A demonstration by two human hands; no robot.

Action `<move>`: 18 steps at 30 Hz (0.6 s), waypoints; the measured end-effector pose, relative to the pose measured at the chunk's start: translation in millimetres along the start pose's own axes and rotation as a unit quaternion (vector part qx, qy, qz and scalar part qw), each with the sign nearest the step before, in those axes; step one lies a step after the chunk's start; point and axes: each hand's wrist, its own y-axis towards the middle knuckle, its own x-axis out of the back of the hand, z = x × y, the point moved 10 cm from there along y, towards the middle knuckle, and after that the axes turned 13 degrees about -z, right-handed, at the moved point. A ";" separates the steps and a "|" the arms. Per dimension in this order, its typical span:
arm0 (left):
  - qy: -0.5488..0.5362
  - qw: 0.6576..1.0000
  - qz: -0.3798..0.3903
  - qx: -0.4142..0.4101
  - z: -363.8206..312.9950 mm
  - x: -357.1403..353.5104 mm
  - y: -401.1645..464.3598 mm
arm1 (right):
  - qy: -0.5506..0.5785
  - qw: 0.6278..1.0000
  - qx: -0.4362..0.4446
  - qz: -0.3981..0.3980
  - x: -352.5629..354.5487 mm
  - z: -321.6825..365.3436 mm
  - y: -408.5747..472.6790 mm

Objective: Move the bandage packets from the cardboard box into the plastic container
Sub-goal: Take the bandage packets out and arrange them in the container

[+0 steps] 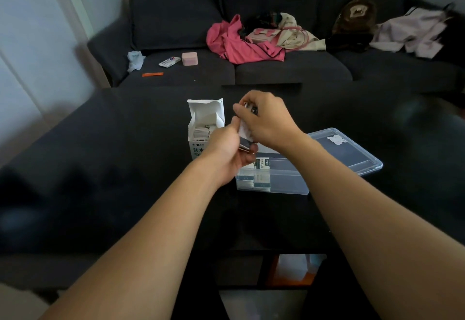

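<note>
A white cardboard box (201,123) stands upright with its flap open on the dark table, several bandage packets showing inside. Right of it lies a clear plastic container (281,183) holding a few packets (261,168). My left hand (226,153) and my right hand (269,120) meet above the gap between box and container. Both grip a small stack of bandage packets (245,134); the left holds its lower end, the right pinches the upper end. The hands hide most of the stack.
The container's clear lid (352,151) lies flat behind and to the right of it. Beyond the table stands a dark sofa with pink clothing (239,42), a pink case (189,58) and other loose items. The table's near edge runs under my forearms.
</note>
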 end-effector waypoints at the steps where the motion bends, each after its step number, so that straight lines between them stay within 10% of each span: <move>1: 0.003 1.000 -0.026 -0.010 -1.9 6.1 3.0 | -0.007 1.000 -0.001 0.021 -4.3 -0.3 -1.1; 8: -0.120 0.992 0.002 0.031 -4.2 3.5 3.1 | 0.213 0.942 -0.252 0.059 6.8 -42.3 -0.7; 18: -0.084 0.996 -0.040 0.005 -2.1 3.8 3.8 | 0.261 0.917 -0.255 0.158 -4.1 -33.8 -13.1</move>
